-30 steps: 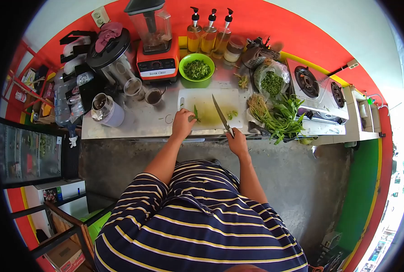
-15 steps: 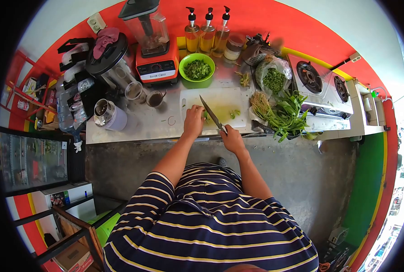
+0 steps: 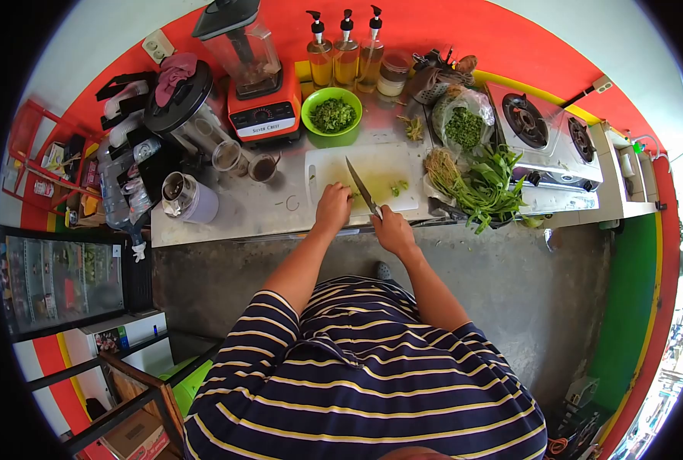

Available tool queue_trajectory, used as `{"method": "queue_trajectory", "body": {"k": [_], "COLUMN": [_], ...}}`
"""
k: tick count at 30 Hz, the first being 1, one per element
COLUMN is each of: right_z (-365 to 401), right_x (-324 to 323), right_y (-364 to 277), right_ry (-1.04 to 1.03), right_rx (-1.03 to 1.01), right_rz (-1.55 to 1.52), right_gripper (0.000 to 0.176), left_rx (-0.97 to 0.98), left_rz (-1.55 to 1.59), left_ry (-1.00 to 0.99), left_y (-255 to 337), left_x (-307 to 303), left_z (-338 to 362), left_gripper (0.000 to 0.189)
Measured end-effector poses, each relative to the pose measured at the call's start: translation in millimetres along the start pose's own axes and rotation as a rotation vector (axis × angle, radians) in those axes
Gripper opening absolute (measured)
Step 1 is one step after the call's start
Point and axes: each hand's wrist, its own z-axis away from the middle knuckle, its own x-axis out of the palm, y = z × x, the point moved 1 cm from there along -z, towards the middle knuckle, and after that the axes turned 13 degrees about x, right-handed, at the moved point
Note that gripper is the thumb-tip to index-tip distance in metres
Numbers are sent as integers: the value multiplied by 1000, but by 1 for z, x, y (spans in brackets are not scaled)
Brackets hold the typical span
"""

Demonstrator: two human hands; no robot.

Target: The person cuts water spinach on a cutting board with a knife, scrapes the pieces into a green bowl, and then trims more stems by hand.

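In the head view, a red blender [image 3: 265,115] at the far left of the counter [image 3: 257,208] reads "SILVER CREST" on its pale front strip. Labels elsewhere are too small to read. The metal counter runs along a red wall [image 3: 479,34] with a yellow stripe, above a grey floor [image 3: 487,307]. On the white cutting board [image 3: 322,165], the left hand [image 3: 334,205] has its grip closed on green leaf bits [image 3: 354,194], just left of the knife [image 3: 363,184]; the right hand's [image 3: 392,228] grip is clenched around the knife's handle.
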Motion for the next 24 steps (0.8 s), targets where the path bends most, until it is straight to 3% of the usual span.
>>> {"method": "queue_trajectory", "body": {"k": [9, 15, 20, 24], "right_z": [12, -14, -7, 2], "right_x": [26, 16, -7, 17], "right_y": [-9, -17, -34, -25], "right_ry": [-46, -45, -110, -144], "right_rx": [56, -39, -13, 46], "right_rz": [397, 353, 360, 320], "right_gripper": [22, 26, 24, 25], "left_rx": [-81, 5, 76, 53], "left_rz": [-31, -93, -127, -114], "left_ry": [55, 11, 19, 34], "left_y": [15, 6, 12, 15], "left_x": [5, 12, 8, 8], "left_z": [9, 14, 18, 19], "left_gripper": [9, 9, 9, 9]}}
